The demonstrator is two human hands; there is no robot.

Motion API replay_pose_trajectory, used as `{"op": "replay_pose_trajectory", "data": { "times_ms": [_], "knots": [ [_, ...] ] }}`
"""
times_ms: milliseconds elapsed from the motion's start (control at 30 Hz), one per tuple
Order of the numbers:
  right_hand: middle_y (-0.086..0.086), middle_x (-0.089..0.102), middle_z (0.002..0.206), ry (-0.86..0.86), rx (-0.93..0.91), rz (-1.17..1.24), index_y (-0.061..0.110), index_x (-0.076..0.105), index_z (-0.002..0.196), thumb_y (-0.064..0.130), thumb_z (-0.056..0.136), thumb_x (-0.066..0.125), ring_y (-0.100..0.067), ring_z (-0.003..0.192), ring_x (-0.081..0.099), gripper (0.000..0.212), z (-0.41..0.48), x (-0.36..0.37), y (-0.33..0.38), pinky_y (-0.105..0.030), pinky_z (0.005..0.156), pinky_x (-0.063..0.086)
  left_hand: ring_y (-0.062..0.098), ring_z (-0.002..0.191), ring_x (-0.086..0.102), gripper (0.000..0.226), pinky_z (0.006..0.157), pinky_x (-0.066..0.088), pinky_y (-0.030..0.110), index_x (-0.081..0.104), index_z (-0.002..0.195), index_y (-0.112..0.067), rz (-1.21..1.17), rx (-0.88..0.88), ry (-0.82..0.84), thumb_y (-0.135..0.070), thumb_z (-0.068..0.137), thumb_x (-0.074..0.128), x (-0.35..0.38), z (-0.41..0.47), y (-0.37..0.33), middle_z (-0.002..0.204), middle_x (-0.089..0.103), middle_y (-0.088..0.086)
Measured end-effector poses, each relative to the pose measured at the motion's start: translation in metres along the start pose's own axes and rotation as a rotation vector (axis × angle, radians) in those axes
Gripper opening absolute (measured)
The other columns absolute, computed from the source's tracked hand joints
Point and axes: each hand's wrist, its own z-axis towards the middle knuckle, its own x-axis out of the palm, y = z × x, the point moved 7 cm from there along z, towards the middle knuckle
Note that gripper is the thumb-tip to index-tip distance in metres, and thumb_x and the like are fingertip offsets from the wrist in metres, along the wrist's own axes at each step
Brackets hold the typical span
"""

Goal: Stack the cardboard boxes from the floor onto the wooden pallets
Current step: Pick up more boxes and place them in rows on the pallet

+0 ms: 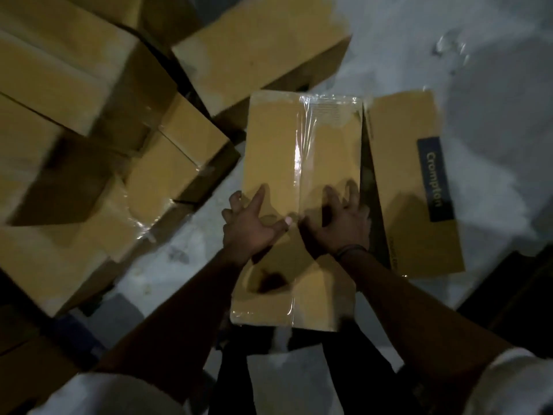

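entry: a long cardboard box is lying flat on the pale floor, centre of the scene, its long axis running near to far. a strip of clear tape is running down its top and catching the light.

the person is bending over it with both arms reaching down. the left hand is resting on the top near the left edge, fingers spread wide, index finger lying on the cardboard; the outer fingers are sitting at the edge, and i cannot tell whether they are hooking over it. the right hand is pressing on the top toward the right edge, fingers spread and slightly bent, gripping nothing. a dark band is circling the right wrist.

just right of this box, a box marked crompton is lying alongside. to the left and far left, a pile of boxes is standing, blurred.
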Motion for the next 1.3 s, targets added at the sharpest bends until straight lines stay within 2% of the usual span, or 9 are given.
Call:
{"op": "replay_pose_trajectory", "data": {
  "times_ms": [100, 300, 433, 567, 733, 967, 1100, 1200, 1300],
  "knots": [
    [0.001, 0.004, 0.168, -0.062, -0.043, -0.019, 0.039, 0.037, 0.152, 0.085, 0.074, 0.044, -0.045, 0.137, 0.030, 0.091, -0.068, -0.067, 0.062, -0.056, 0.111, 0.031, 0.041, 0.147, 0.016, 0.101, 0.114, 0.034, 0.054, 0.019, 0.158, -0.054, -0.027, 0.033, -0.058, -0.084, 0.073, 0.065, -0.082, -0.070, -0.007, 0.165, 0.007, 0.004],
    [0.001, 0.008, 0.168, -0.241, -0.225, -0.126, 0.039, 0.036, 0.152, 0.086, 0.079, 0.045, -0.044, 0.142, 0.024, 0.087, -0.209, -0.163, 0.194, -0.057, 0.112, 0.030, 0.041, 0.145, 0.020, 0.096, 0.110, 0.034, 0.056, 0.029, 0.157, -0.048, -0.047, 0.083, -0.330, -0.082, 0.075, 0.065, -0.244, -0.217, 0.010, 0.166, 0.014, 0.010],
    [0.001, 0.014, 0.167, -0.328, -0.327, -0.087, 0.040, 0.043, 0.149, 0.095, 0.074, 0.040, -0.042, 0.138, 0.030, 0.093, -0.284, -0.191, 0.283, -0.053, 0.111, 0.028, 0.041, 0.140, 0.026, 0.095, 0.109, 0.036, 0.054, 0.034, 0.156, -0.046, -0.033, 0.039, -0.557, -0.085, 0.075, 0.062, -0.326, -0.304, 0.052, 0.164, 0.020, 0.013],
    [0.001, 0.018, 0.165, -0.324, -0.516, -0.112, 0.042, 0.045, 0.146, 0.093, 0.071, 0.037, -0.043, 0.132, 0.034, 0.091, -0.349, -0.192, 0.355, -0.053, 0.108, 0.029, 0.040, 0.140, 0.028, 0.098, 0.108, 0.036, 0.051, 0.035, 0.155, -0.046, -0.049, -0.113, -0.707, -0.090, 0.071, 0.059, -0.371, -0.387, 0.113, 0.160, 0.025, 0.015],
    [0.002, 0.022, 0.164, -0.251, -0.833, -0.166, 0.041, 0.048, 0.143, 0.089, 0.075, 0.046, -0.043, 0.131, 0.037, 0.084, -0.442, -0.166, 0.418, -0.053, 0.109, 0.029, 0.040, 0.136, 0.028, 0.103, 0.108, 0.035, 0.053, 0.034, 0.154, -0.047, -0.125, -0.364, -0.875, -0.096, 0.067, 0.053, -0.370, -0.509, 0.185, 0.158, 0.025, 0.016],
    [0.004, 0.021, 0.163, -0.147, -1.166, -0.203, 0.042, 0.047, 0.144, 0.094, 0.075, 0.036, -0.040, 0.130, 0.033, 0.087, -0.589, -0.128, 0.451, -0.050, 0.107, 0.029, 0.040, 0.135, 0.031, 0.102, 0.108, 0.035, 0.051, 0.039, 0.152, -0.045, -0.250, -0.714, -1.053, -0.099, 0.066, 0.048, -0.330, -0.676, 0.248, 0.152, 0.032, 0.018],
    [0.006, 0.020, 0.163, -0.038, -1.290, -0.200, 0.043, 0.049, 0.142, 0.095, 0.074, 0.033, -0.040, 0.135, 0.031, 0.087, -0.673, -0.087, 0.455, -0.053, 0.112, 0.030, 0.039, 0.131, 0.035, 0.099, 0.104, 0.036, 0.049, 0.044, 0.148, -0.045, -0.249, -0.889, -1.148, -0.101, 0.066, 0.044, -0.298, -0.767, 0.288, 0.149, 0.037, 0.017],
    [0.005, 0.020, 0.163, 0.008, -1.364, -0.210, 0.042, 0.048, 0.143, 0.090, 0.077, 0.039, -0.041, 0.137, 0.029, 0.082, -0.730, -0.053, 0.453, -0.053, 0.113, 0.024, 0.038, 0.133, 0.033, 0.097, 0.106, 0.034, 0.049, 0.046, 0.148, -0.045, -0.288, -0.997, -1.187, -0.100, 0.068, 0.042, -0.271, -0.823, 0.316, 0.151, 0.036, 0.016],
    [0.006, 0.021, 0.163, 0.060, -1.406, -0.242, 0.042, 0.048, 0.144, 0.086, 0.075, 0.043, -0.039, 0.138, 0.029, 0.082, -0.781, -0.018, 0.448, -0.052, 0.113, 0.026, 0.037, 0.134, 0.032, 0.094, 0.107, 0.034, 0.049, 0.049, 0.147, -0.045, -0.319, -1.080, -1.215, -0.099, 0.070, 0.042, -0.242, -0.871, 0.343, 0.151, 0.037, 0.015]
  ]
}}
